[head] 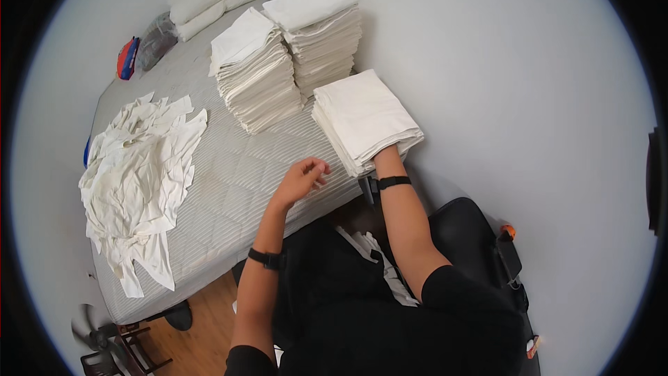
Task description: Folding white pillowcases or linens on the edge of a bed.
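A short stack of folded white cloths (365, 112) lies at the bed's near right corner. My right hand (387, 155) is pushed under the upper folds of this stack; its fingers are hidden by the fabric, so its grip cannot be made out. To its left, my left hand (308, 175) hovers over the striped mattress (235, 183), fingers loosely curled and apart, holding nothing. Behind the short stack stand two taller stacks of folded cloths, one at the left (258, 78) and one at the right (323, 36). A loose heap of crumpled white cloths (138, 177) spreads over the mattress's left side.
Rolled white bedding (214, 0), a clear plastic bag (156, 42) and a red-and-blue packet (127, 58) lie at the far end. A wall (496, 89) borders the bed on the right. A black chair (459, 224) stands beside me; a fan (99, 337) is at lower left.
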Tool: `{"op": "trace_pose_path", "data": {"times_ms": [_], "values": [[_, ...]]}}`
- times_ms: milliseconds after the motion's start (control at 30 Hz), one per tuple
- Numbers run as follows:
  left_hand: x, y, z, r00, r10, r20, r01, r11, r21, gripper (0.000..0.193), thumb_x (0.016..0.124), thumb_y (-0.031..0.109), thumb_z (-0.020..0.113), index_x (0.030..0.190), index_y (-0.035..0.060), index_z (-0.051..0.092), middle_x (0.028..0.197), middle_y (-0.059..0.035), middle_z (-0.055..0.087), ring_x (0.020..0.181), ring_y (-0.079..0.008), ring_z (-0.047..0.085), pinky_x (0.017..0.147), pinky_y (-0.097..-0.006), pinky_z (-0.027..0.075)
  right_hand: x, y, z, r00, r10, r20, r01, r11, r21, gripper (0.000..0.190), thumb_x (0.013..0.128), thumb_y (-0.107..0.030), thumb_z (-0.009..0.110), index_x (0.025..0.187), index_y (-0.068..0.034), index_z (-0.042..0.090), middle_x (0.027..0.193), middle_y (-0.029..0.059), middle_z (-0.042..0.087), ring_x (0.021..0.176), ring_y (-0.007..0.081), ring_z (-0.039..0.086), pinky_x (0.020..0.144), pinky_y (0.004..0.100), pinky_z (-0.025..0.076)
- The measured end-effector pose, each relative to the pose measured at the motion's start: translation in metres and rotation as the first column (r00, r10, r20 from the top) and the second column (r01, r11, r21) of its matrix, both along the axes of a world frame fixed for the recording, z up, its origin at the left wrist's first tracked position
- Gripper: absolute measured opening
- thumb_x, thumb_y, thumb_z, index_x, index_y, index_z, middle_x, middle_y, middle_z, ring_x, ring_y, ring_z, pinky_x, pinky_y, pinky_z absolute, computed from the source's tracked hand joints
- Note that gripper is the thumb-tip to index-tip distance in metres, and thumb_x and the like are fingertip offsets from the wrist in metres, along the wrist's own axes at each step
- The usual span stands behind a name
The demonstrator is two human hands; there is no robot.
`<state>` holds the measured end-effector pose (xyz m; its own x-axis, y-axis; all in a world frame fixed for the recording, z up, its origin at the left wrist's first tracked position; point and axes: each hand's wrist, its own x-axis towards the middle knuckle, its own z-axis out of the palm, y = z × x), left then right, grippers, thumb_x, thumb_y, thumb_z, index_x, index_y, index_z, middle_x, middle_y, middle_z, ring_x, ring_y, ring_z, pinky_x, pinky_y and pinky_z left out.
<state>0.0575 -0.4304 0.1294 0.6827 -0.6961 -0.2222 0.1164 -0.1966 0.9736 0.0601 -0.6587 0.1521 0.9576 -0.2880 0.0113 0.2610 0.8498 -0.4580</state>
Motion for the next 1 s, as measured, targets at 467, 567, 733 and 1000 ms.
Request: {"op": "trace_pose_path", "data": {"times_ms": [467,567,733,1000], "values": [[0.162,-0.104,-0.047,0.898,0.314,0.307,-0.329,0.944,0.0,0.055,0.074,0.012,0.072,0.127,0.0068,0.056,0.101,-0.0103,0.062,0.081,-0.0198,0.06,0.077,-0.0317,0.049,-0.096,-0.035,-0.012,0.997,0.038,-0.071,-0.018,0.964,0.265,0.068,0.099,-0.051,0.034,0.145,0.0,0.033,0.146,0.0156,0.044,0.132,0.0349,0.045,0.11,0.0476,0.036],[0.162,-0.115,-0.046,0.93,0.248,0.271,-0.247,0.968,-0.037,0.06,0.073,0.009,0.071,0.131,0.0087,0.056,0.102,-0.0096,0.06,0.085,-0.0184,0.058,0.08,-0.0311,0.047,-0.095,-0.039,-0.026,0.952,-0.027,-0.304,-0.001,0.996,-0.092,0.055,0.101,-0.034,0.046,0.141,0.002,0.037,0.14,0.0154,0.049,0.126,0.0318,0.051,0.106,0.0457,0.041],[0.154,-0.118,-0.03,0.957,0.288,0.039,-0.29,0.954,0.082,0.051,0.084,0.02,0.063,0.134,0.0118,0.056,0.101,-0.0052,0.06,0.093,-0.0174,0.056,0.082,-0.0337,0.047,-0.09,-0.039,-0.031,0.923,-0.048,-0.381,0.027,0.998,-0.061,0.046,0.098,-0.015,0.052,0.138,0.005,0.039,0.136,0.0153,0.051,0.124,0.0273,0.053,0.101,0.041,0.046],[0.165,-0.104,-0.037,0.954,0.294,-0.056,-0.293,0.956,0.026,0.056,0.085,0.027,0.061,0.139,0.011,0.051,0.111,-0.0065,0.057,0.102,-0.0193,0.054,0.086,-0.0384,0.047,-0.084,-0.038,-0.036,0.927,-0.017,-0.374,0.011,1.0,-0.017,0.044,0.098,-0.014,0.05,0.137,0.005,0.039,0.136,0.0169,0.051,0.124,0.0295,0.053,0.103,0.043,0.045]]}}
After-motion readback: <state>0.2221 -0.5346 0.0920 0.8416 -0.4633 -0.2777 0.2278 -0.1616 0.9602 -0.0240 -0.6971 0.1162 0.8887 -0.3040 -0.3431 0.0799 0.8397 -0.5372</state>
